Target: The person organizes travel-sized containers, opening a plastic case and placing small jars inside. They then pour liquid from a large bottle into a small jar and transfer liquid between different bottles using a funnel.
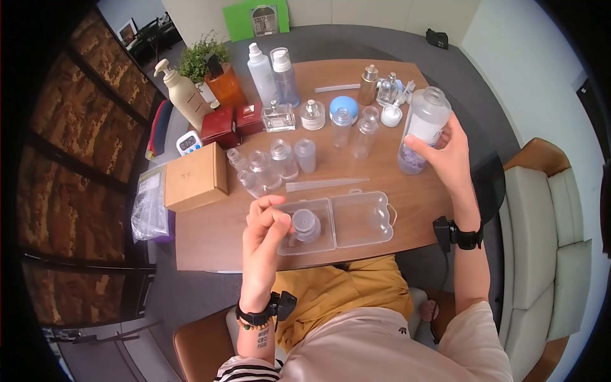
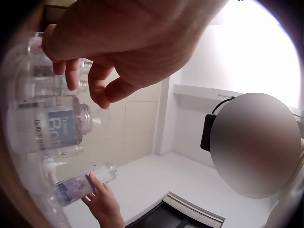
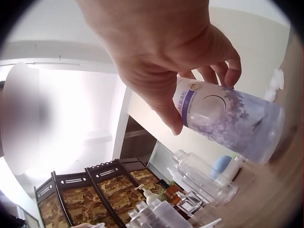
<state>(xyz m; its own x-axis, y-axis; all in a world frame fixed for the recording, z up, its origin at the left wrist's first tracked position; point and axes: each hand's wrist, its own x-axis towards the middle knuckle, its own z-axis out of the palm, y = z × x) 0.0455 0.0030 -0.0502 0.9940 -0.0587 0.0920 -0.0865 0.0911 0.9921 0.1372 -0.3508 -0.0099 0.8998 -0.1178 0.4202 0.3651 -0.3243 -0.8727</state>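
Observation:
My right hand [image 1: 455,156] grips a large clear bottle [image 1: 421,127] with purple flowers on its label, thumb on the near side and fingers behind. The bottle's top is uncapped, and it stands nearly upright at the table's right. In front of me, a small clear travel bottle [image 2: 52,124] stands in one half of an open clear plastic case [image 1: 363,219]. A small translucent funnel [image 2: 101,118] sits at its mouth. My left hand [image 1: 264,232] pinches the funnel's rim between thumb and forefinger, the other fingers curled loosely.
Several empty clear bottles [image 1: 283,159] stand beyond the case, near a cardboard box [image 1: 196,177] and a clear strip [image 1: 328,184]. Farther back are perfume bottles [image 1: 312,114], red boxes [image 1: 220,127], pump bottles [image 1: 283,76], a blue-lidded jar [image 1: 344,109] and a plant [image 1: 200,57].

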